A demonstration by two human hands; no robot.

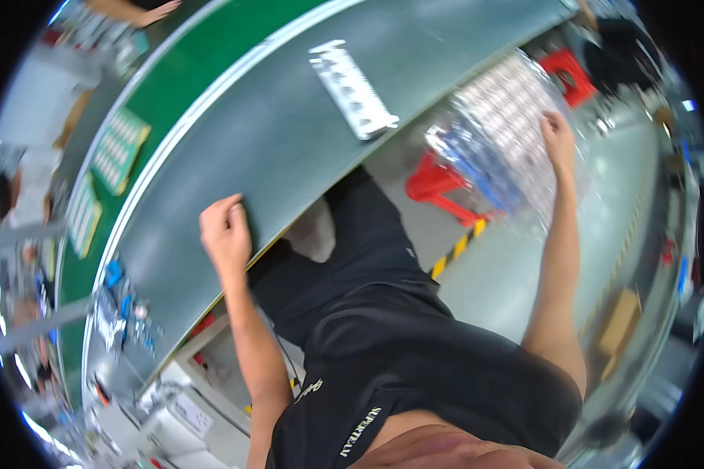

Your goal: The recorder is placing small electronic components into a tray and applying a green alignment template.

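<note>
Left hand (227, 231) curled closed; right hand (557, 141) curled, its grip unclear to us.
Plastic-wrapped pack (508, 109), two o'clock: likely light, slippery; we'd support its edges.

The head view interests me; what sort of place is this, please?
Likely a factory assembly line: there's a green conveyor belt carrying flat panels, a grey workbench alongside, and yellow-and-black floor tape.

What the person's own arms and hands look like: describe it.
The bare left hand and bare right hand show no gloves, and no watch or band is visible. The uncovered forearms lead to a black short-sleeved shirt with pale lettering.
</note>
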